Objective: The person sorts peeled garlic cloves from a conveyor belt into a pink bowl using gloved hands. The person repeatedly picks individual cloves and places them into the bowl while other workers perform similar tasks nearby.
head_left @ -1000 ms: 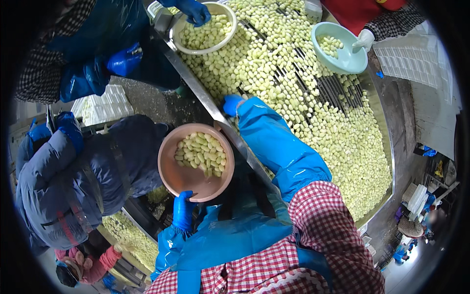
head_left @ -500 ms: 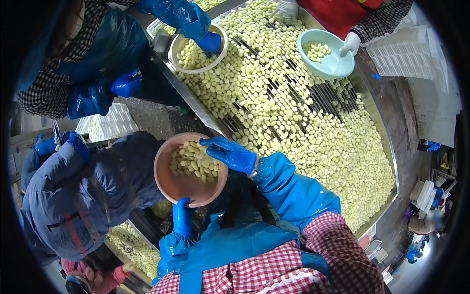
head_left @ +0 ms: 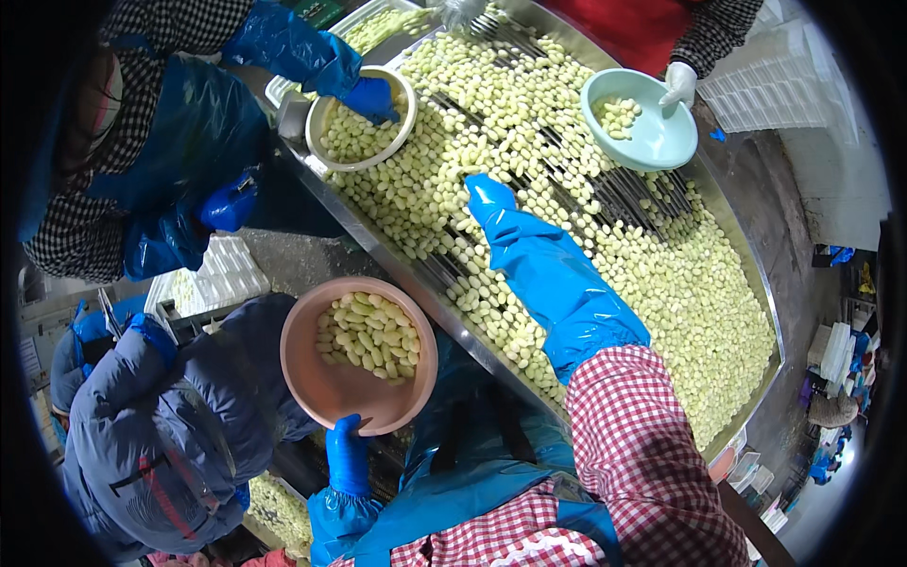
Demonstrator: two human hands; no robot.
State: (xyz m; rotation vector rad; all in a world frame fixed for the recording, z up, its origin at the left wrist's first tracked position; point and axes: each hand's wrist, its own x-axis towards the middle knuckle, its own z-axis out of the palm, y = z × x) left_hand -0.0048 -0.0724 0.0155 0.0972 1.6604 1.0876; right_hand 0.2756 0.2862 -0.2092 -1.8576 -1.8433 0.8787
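Observation:
My left hand (head_left: 348,461), in a blue glove, grips the near rim of a pink basin (head_left: 295,364), thumb at the edge and its other fingers hidden. A pile of pale green oval pieces (head_left: 368,335) lies inside toward the basin's far side. My right hand (head_left: 491,197), also blue-gloved, is stretched far over the metal sorting table (head_left: 406,260), down at the layer of the same oval pieces (head_left: 548,274). Its fingers do not show clearly, so whether it holds any piece cannot be made out.
Across the table a white-gloved hand (head_left: 678,85) holds a light-green basin (head_left: 614,144). At left, another person's blue-gloved hand (head_left: 370,99) reaches into a cream basin (head_left: 404,132). Someone in a padded blue jacket (head_left: 179,425) is close on my left. Dark slats (head_left: 652,203) show between pieces.
My right hand has left the pink basin and reached away over the table to the pieces. The basin stays in my left hand, slightly lower in view.

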